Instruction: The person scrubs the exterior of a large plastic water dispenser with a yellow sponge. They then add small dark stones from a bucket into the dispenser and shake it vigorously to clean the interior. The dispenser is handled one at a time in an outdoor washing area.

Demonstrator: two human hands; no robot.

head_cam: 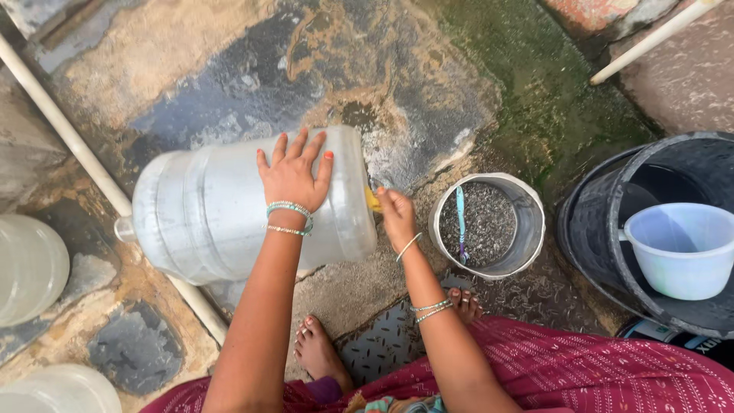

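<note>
On a wet, stained stone floor (229, 69), a person crouches over a big clear water jug (229, 214) lying on its side, its neck pointing left across a white pipe (69, 138). The left hand (293, 177) lies flat on the jug's upper wall near the base, fingers (298, 147) spread apart, nails painted orange, beaded bangles on the wrist. The right hand (396, 214) is at the jug's bottom end, fingers curled together around a small yellow scrubber (372, 200) pressed against the base; little of the scrubber shows.

Just right of that hand stands a steel pot (527, 222) of dark grit with a blue toothbrush (461, 222) resting in it. Further right, a black bucket (596, 222) holds a pale blue tub (680, 248). A second white pipe (650, 38) crosses the upper right corner. Two more clear jugs sit at the left edge, one (27, 268) midway down and another (61, 390) at the bottom corner. Bare feet (317, 352) rest on a dark patterned mat (382, 344) below the jug, with a maroon printed skirt (596, 375) spread along the lower edge.
</note>
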